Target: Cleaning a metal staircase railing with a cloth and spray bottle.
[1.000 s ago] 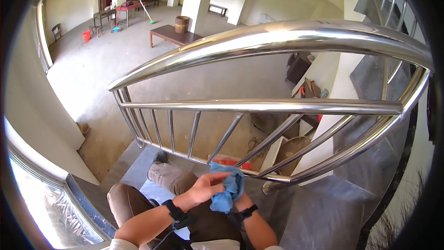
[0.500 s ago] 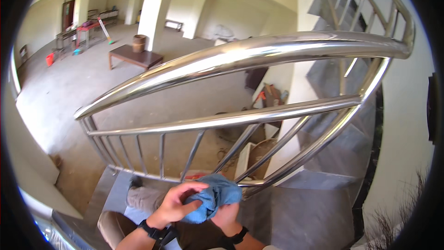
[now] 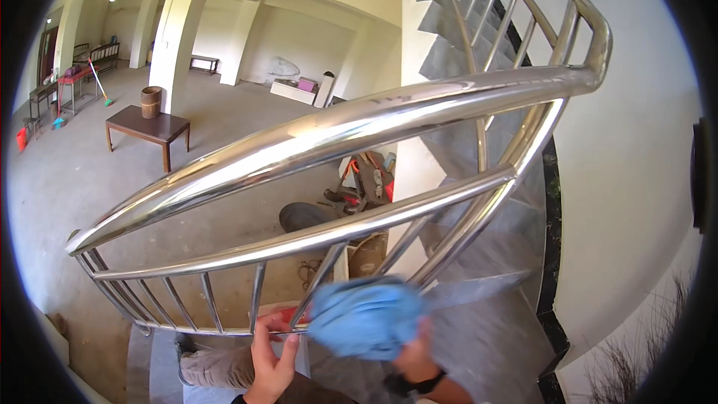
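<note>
A crumpled blue cloth [image 3: 366, 318], smeared by motion, is bunched in my right hand [image 3: 417, 352] just in front of the railing's lower end. My right fingers are mostly hidden behind its folds. To the left of the cloth, my left hand [image 3: 271, 359] is apart from it, thumb and fingers spread and nothing between them. The left fingertips are close to the lower rail; whether they touch it I cannot tell. The shiny metal railing [image 3: 389, 116] curves across in front of me, with a thick top rail, a thinner middle rail [image 3: 299, 248] and slanting bars.
Grey stairs [image 3: 479, 288] climb on the right beside a white wall [image 3: 628, 179]. Beyond the railing, a dark low table [image 3: 149, 126] bears a wooden bucket [image 3: 151, 102]. Tools [image 3: 359, 179] and a dark round pan [image 3: 303, 217] lie below. Dry twigs [image 3: 643, 344] stand at lower right.
My left hand has let go of the cloth and moved left toward the lower rail. The right hand carries the cloth rightward. The view has shifted toward the right.
</note>
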The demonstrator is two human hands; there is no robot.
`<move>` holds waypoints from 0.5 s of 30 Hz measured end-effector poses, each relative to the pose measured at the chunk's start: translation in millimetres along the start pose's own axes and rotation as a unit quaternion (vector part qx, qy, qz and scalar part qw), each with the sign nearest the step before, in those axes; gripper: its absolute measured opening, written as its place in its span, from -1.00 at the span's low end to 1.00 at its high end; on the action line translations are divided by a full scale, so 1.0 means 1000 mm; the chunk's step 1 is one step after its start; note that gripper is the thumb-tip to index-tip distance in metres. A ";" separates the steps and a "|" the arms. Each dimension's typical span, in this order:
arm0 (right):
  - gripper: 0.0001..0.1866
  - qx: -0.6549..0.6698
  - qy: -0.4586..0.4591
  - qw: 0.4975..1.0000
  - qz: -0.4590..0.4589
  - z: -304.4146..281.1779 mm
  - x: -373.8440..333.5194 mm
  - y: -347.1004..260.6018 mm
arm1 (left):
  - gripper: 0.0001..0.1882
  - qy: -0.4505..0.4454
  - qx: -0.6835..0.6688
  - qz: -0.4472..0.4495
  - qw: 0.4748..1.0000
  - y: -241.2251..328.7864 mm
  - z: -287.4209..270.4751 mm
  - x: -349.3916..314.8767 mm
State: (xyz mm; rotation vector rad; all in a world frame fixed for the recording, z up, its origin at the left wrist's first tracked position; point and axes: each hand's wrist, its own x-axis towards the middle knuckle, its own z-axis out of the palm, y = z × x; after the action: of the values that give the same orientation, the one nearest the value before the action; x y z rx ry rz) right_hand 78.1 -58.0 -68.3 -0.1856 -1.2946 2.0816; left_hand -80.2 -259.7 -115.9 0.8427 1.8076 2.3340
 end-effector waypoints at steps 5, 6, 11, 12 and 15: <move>-0.29 -0.537 0.113 0.701 -0.454 0.020 0.042 -0.183 | -0.79 -0.026 0.103 -0.105 0.989 -0.059 -0.019 -0.040; -0.35 -0.593 0.114 0.651 -0.460 0.016 0.051 -0.211 | -0.80 -0.032 0.094 -0.117 0.988 -0.066 -0.016 -0.040; -0.62 -0.748 0.002 0.450 -0.489 0.097 0.145 -0.211 | -0.85 -0.051 0.089 -0.149 0.983 -0.070 -0.012 -0.042; -0.65 -0.832 -0.032 0.317 -0.454 0.108 0.153 -0.204 | -0.86 -0.061 0.092 -0.142 0.984 -0.066 -0.012 -0.042; -0.77 -0.815 0.000 0.323 -0.481 0.115 0.156 -0.193 | -0.88 -0.105 0.090 -0.153 0.979 -0.049 -0.005 -0.036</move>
State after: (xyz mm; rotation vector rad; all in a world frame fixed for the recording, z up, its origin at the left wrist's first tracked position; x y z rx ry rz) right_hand -3.2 5.2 185.5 -0.1431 -2.1027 -0.7675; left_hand -65.2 -263.2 -174.8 0.7362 1.9204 1.8459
